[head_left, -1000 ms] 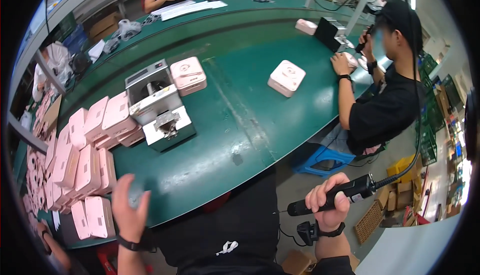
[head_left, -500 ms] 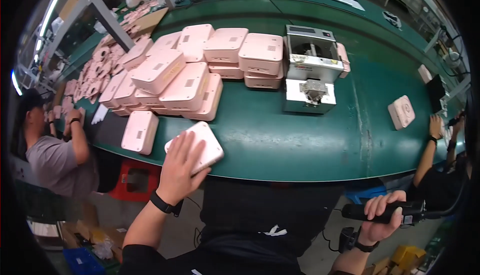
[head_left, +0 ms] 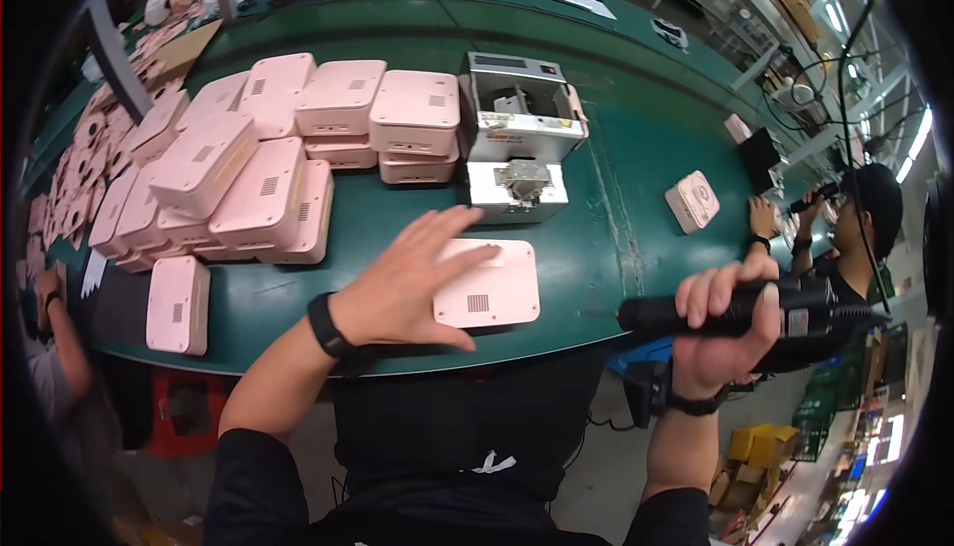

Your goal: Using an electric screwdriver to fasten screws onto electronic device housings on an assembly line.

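Observation:
A flat pink plastic box [head_left: 509,293] with rounded corners, a vent grille and corner holes lies on the green table before me. My left hand [head_left: 402,278] is spread over its left side, fingers apart, the index finger across its top; whether the palm touches it is hidden. In my right hand [head_left: 723,322] is a black electric screwdriver [head_left: 651,315], gripped level at the table's front edge with its tip toward the left. Behind the box stands a white and grey screw feeder [head_left: 517,139] with an open top and a metal front block.
Several pink boxes [head_left: 258,188] are stacked at the left, with one box [head_left: 179,306] upright at the front edge. Loose pink parts [head_left: 84,168] heap up beyond. Another pink box [head_left: 693,202] stands at the right, near a co-worker [head_left: 855,238]. A second co-worker sits far left.
The pink box has moved right and lies flat in front of the feeder. My left hand has spread its fingers, and the screwdriver has come up and inward. The view has turned right.

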Motion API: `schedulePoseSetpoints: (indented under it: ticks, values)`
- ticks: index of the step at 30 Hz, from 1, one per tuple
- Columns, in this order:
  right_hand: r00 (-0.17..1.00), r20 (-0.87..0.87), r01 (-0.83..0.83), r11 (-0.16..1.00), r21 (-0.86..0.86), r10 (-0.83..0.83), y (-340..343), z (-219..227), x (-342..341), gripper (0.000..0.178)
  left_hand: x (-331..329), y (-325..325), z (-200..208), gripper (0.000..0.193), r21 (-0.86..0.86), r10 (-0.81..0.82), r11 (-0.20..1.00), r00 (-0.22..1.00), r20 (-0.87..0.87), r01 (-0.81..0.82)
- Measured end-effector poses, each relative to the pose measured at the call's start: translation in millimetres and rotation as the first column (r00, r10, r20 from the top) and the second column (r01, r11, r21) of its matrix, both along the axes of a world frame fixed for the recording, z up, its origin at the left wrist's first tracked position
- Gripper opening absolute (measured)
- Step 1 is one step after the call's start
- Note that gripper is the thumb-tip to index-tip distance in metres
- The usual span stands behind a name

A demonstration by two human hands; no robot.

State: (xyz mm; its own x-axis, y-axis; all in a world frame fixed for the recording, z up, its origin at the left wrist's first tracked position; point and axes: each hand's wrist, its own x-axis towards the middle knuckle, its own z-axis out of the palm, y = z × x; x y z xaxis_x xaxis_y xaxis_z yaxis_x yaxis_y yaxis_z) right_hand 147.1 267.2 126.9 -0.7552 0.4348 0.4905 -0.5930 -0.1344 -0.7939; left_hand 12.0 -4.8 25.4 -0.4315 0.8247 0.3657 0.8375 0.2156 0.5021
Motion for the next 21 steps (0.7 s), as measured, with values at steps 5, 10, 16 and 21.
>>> schedulePoseSetpoints:
  ticks: [5,10,16,21]
  values:
    - [0.999,0.037,0.004,0.997,0.073,-0.006,-17,4,-55,0.027,-3,-10,-11,0.092,-0.024,0.034,0.999,0.970,0.242,-0.029]
    - [0.993,0.111,-0.061,0.981,0.184,0.041,-26,-2,-89,0.024,-6,-8,-20,0.086,0.014,0.014,1.000,0.963,0.267,-0.018]
    - [0.985,0.153,-0.098,0.982,0.159,0.074,-30,-15,-100,0.022,-6,-8,-24,0.085,0.046,0.011,0.999,0.961,0.276,-0.025]
    - [0.977,0.189,-0.133,0.979,0.157,0.102,-32,-26,-106,0.022,-8,-6,-26,0.086,0.055,0.018,0.998,0.967,0.255,-0.033]
